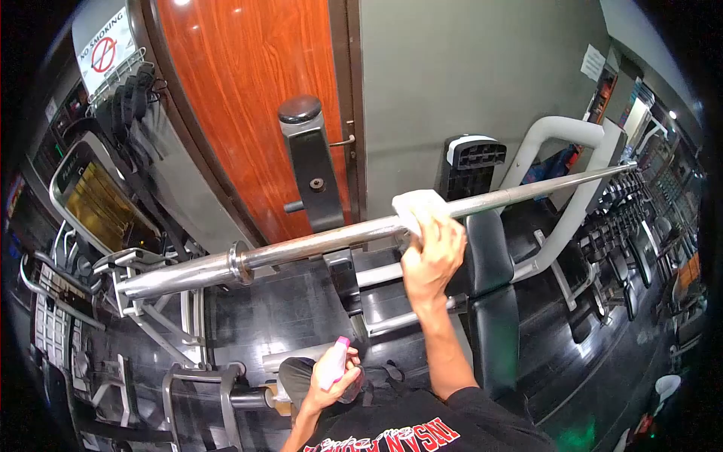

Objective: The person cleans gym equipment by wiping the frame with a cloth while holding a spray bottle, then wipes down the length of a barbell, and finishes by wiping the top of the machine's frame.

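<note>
A long steel barbell runs across the view, its thick sleeve end at the left and its far end at the upper right. No plates show on the near sleeve. My right hand presses a white cloth around the bar near its middle, with the fingers closed over it. Lower down, close to my body, my left hand grips a spray bottle with a pink top. Part of the bottle is hidden by the fingers.
A black padded bench stands right of my arm. Behind the bar are a machine post, a wooden door and a white-framed machine. Dumbbells fill a rack at right. More gym machines stand at lower left.
</note>
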Tool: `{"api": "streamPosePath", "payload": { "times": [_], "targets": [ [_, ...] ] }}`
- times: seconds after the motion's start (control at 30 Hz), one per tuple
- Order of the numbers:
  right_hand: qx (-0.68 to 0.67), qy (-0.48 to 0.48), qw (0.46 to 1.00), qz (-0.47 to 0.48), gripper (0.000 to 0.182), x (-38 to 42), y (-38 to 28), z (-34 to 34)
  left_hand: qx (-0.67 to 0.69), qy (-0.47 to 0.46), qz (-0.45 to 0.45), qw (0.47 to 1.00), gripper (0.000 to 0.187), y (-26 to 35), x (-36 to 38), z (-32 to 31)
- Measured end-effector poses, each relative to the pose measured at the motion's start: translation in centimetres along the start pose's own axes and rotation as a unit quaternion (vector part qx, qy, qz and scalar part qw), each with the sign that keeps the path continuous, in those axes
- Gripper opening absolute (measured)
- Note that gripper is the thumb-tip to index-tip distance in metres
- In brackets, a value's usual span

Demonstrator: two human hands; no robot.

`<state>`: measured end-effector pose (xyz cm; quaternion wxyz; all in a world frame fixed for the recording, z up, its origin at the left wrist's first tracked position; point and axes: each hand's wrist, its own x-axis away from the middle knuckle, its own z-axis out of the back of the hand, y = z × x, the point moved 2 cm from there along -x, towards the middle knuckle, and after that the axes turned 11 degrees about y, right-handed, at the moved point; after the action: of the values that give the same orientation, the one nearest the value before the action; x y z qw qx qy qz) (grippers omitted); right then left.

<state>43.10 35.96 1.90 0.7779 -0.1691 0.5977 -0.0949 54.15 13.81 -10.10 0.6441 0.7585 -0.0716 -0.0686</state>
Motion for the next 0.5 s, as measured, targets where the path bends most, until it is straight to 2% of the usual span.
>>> {"api": "streamPosePath", "payload": {
  "times": [0.1,0.2,0.23,0.3,0.37,0.43,0.47,0.5],
  "targets": [
    [-0.083,-0.034,0.996,-0.007,0.046,1.8,-2.5,0.5,0.02,0.005,0.013,1.0,0.037,-0.4,0.2,-0.2],
    [-0.228,-0.073,0.971,-0.002,0.046,1.6,-3.8,1.6,0.019,0.01,0.017,1.0,0.037,-0.2,0.2,-0.5],
    [-0.228,-0.073,0.971,-0.004,0.046,1.1,-3.1,2.0,0.022,0.012,0.015,1.0,0.037,0.0,0.3,-0.8],
    [-0.358,-0.08,0.929,-0.051,0.044,-1.3,0.0,2.2,0.02,0.007,0.009,1.0,0.037,0.4,-0.7,-0.7],
    [-0.194,0.055,0.98,0.006,0.041,-3.2,2.0,3.1,0.016,0.009,0.002,1.0,0.037,0.2,-0.6,-0.3],
    [-0.091,0.063,0.994,-0.025,0.036,-5.1,2.8,2.4,0.043,0.021,0.007,0.999,0.036,0.8,-0.2,0.0],
    [-0.045,0.018,0.998,-0.047,0.033,-4.9,2.9,1.1,0.069,0.034,0.011,0.997,0.036,1.0,0.0,0.2],
    [0.034,-0.016,0.999,0.001,0.034,-4.4,1.7,0.6,0.069,0.037,0.012,0.997,0.036,0.9,0.3,0.5]
  ]
}}
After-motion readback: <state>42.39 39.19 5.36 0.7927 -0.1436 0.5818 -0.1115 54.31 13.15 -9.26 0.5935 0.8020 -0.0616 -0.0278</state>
